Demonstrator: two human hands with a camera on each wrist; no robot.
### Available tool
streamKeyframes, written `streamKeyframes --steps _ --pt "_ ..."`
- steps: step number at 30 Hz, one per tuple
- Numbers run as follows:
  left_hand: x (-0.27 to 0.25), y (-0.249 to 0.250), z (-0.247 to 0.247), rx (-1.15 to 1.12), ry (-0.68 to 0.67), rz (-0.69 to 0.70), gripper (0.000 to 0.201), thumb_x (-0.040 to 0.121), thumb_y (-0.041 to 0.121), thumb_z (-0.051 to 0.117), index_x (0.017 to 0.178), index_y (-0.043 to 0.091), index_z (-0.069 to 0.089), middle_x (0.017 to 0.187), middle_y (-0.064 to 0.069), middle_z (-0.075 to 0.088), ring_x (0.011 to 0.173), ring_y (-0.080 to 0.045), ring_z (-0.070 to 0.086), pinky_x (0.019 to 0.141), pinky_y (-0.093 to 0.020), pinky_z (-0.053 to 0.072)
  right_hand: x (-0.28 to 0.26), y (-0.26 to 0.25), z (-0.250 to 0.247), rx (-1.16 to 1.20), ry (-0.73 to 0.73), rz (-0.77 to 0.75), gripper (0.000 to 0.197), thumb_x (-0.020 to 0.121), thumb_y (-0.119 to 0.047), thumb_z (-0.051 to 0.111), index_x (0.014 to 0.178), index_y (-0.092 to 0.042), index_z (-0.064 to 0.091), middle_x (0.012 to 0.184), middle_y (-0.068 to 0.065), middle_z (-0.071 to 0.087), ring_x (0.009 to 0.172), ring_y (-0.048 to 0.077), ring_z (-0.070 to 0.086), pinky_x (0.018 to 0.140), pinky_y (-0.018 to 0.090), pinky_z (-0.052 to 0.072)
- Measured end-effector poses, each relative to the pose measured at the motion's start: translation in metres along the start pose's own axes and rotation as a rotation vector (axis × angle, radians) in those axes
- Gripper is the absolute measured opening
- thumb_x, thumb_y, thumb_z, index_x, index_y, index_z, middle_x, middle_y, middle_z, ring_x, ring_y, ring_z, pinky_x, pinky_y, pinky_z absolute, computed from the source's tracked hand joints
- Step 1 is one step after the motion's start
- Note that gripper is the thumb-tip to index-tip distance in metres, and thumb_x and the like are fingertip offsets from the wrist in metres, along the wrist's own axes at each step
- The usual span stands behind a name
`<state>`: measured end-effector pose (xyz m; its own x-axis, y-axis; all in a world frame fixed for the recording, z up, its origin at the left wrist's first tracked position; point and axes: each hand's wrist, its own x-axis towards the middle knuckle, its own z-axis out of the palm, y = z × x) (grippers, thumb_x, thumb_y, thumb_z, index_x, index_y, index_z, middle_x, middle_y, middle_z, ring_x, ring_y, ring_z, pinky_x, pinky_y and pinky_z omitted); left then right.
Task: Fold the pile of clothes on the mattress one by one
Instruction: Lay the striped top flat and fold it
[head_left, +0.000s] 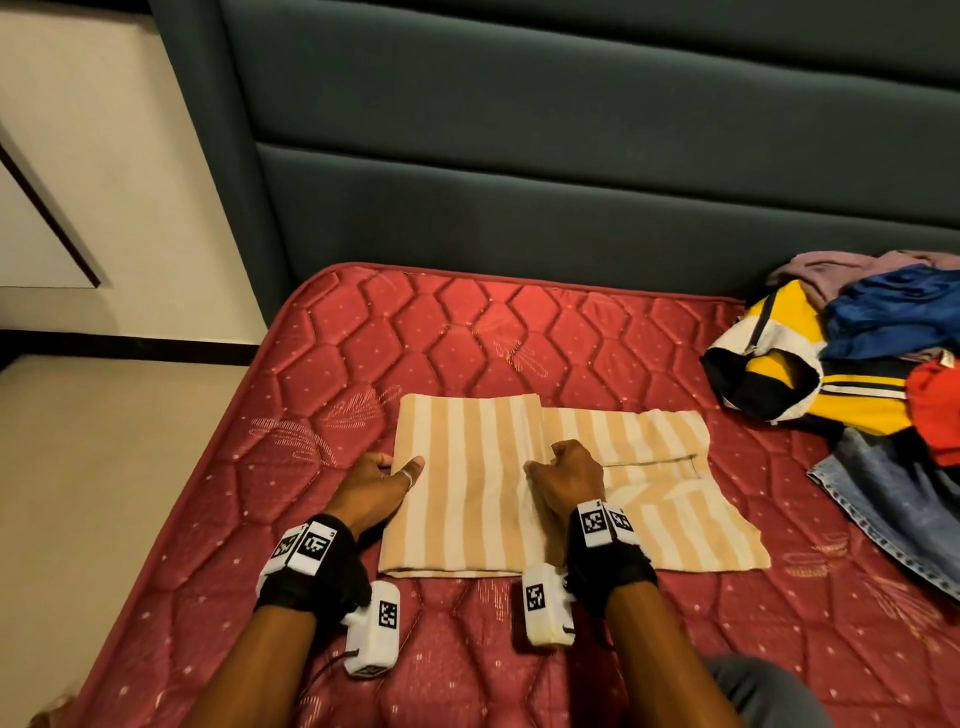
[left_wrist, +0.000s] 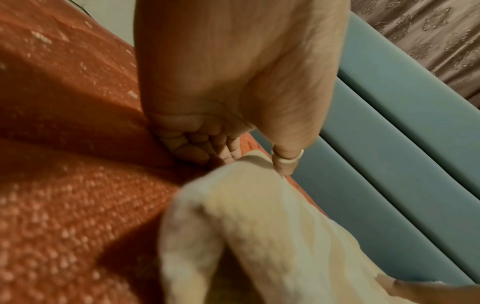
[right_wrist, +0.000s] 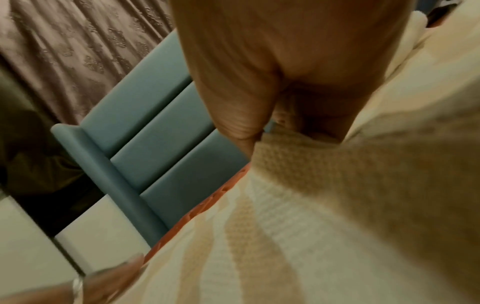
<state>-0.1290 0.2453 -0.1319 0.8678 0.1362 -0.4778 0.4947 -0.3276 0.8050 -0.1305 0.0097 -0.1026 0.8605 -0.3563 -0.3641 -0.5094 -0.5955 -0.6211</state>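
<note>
Head view: a person folds a tan-and-white striped garment (head_left: 519, 483) lying flat at the centre of a red quilted mattress (head_left: 467, 332), with the unfolded pile of clothes (head_left: 857, 353) waiting at the right edge. A folded panel lies over the garment's left half; the next move likely calls for lifting both held edges together. The left hand (head_left: 382, 480) pinches the panel's left edge, thumb on top, fingers curled beneath. The right hand (head_left: 566, 475) is closed on the panel's right edge.
</note>
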Motion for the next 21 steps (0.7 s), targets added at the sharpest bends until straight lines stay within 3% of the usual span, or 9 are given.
streamKeyframes --steps 3,5,7,9,11,13,17,21 --pt "-0.006 0.005 0.0 0.044 0.008 0.011 0.039 0.094 0.043 0.064 0.116 0.013 0.053 0.103 -0.001 0.062 0.083 -0.012 0.057 0.072 -0.026 0.042 -0.013 -0.003 0.003 -0.149 0.184 -0.115 0.044 0.095 -0.031 0.06 0.128 -0.003 0.049 0.126 0.016 0.06 0.115 0.036 0.058 0.091 0.038 0.047" --pt "-0.012 0.011 0.0 0.096 0.007 0.025 0.028 0.095 0.044 0.062 0.099 0.019 0.049 0.101 0.0 0.058 0.087 -0.015 0.054 0.079 -0.024 0.039 -0.024 -0.003 0.011 -0.259 0.339 -0.325 0.043 0.097 -0.03 0.056 0.13 -0.003 0.05 0.127 0.017 0.058 0.115 0.036 0.055 0.092 0.043 0.048" --pt "-0.01 0.014 0.001 0.097 0.004 0.023 0.033 0.094 0.049 0.061 0.088 0.019 0.05 0.097 0.003 0.058 0.092 -0.018 0.056 0.083 -0.026 0.042 -0.029 -0.003 0.026 -0.327 0.303 -0.481 0.049 0.1 -0.035 0.048 0.14 -0.006 0.045 0.143 0.016 0.048 0.13 0.034 0.045 0.103 0.047 0.043" --pt "-0.002 0.012 0.002 0.059 0.001 0.035 0.037 0.091 0.051 0.065 0.08 0.016 0.06 0.089 0.003 0.068 0.09 -0.022 0.067 0.082 -0.029 0.051 -0.027 0.001 0.04 -0.426 0.14 -0.444 0.061 0.102 -0.046 0.033 0.153 -0.012 0.028 0.163 0.009 0.021 0.149 0.03 0.019 0.118 0.05 0.026" --pt "0.006 0.008 0.005 0.009 -0.014 0.048 0.032 0.089 0.047 0.069 0.089 0.015 0.069 0.087 0.001 0.074 0.086 -0.023 0.071 0.081 -0.032 0.057 -0.021 0.008 0.049 -0.515 0.004 -0.377 0.068 0.102 -0.054 0.019 0.159 -0.017 0.01 0.167 0.002 -0.005 0.153 0.029 -0.007 0.122 0.053 0.008" --pt "0.009 0.005 0.007 -0.053 -0.051 0.047 0.028 0.089 0.035 0.072 0.104 0.012 0.072 0.094 -0.002 0.076 0.085 -0.022 0.072 0.082 -0.035 0.058 -0.015 0.015 0.054 -0.572 -0.061 -0.363 0.07 0.101 -0.057 0.011 0.159 -0.02 -0.001 0.165 -0.002 -0.018 0.152 0.029 -0.018 0.122 0.056 0.0" --pt "0.006 0.005 0.006 -0.274 -0.102 0.006 0.02 0.094 0.011 0.067 0.114 0.01 0.068 0.099 -0.011 0.077 0.084 -0.024 0.074 0.073 -0.035 0.058 -0.012 0.016 0.055 -0.645 -0.066 -0.345 0.075 0.095 -0.063 -0.002 0.159 -0.024 -0.003 0.165 -0.003 -0.019 0.151 0.03 -0.02 0.121 0.056 -0.003" --pt "-0.012 0.007 -0.018 -0.401 -0.121 0.011 0.021 0.095 0.004 0.061 0.113 0.015 0.064 0.092 -0.008 0.077 0.076 -0.021 0.074 0.056 -0.029 0.057 -0.023 0.0 0.064 -0.643 -0.106 -0.366 0.084 0.086 -0.065 -0.01 0.159 -0.025 -0.004 0.165 -0.003 -0.018 0.151 0.03 -0.02 0.12 0.057 -0.006"
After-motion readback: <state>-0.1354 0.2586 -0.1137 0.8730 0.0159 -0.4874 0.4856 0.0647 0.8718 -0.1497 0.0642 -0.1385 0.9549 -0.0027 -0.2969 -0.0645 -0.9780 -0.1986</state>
